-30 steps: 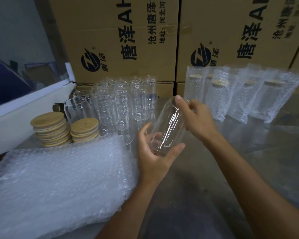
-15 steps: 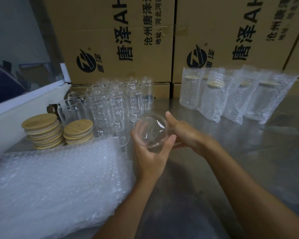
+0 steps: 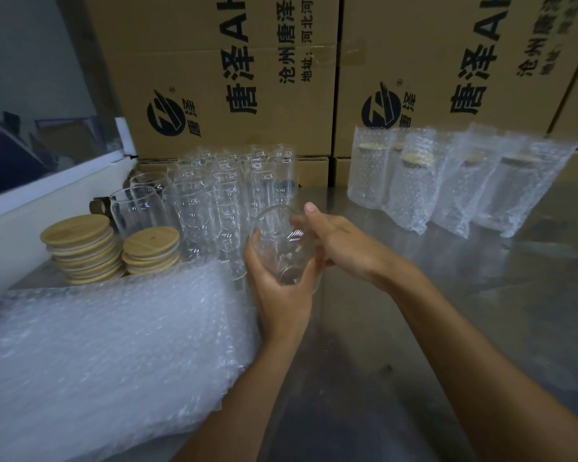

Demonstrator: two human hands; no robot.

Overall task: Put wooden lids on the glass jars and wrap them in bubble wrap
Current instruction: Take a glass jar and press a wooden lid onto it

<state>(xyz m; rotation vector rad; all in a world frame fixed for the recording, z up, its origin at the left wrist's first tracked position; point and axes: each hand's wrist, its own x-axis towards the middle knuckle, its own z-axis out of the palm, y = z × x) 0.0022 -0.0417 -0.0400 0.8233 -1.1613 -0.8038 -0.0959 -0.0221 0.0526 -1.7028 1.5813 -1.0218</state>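
Now | left hand (image 3: 277,295) grip wraps jar (image 3: 282,248) | right hand (image 3: 344,248) fingers hidden behind glass

Printed cardboard boxes (image 3: 234,78) stand stacked behind a dim, reflective steel table (image 3: 481,295), beside a white ledge (image 3: 47,195).

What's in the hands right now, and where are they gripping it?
One bare glass jar: left hand wraps its lower body, right hand holds its upper side.

Lidless clear jar (image 3: 281,248), seemingly tilted
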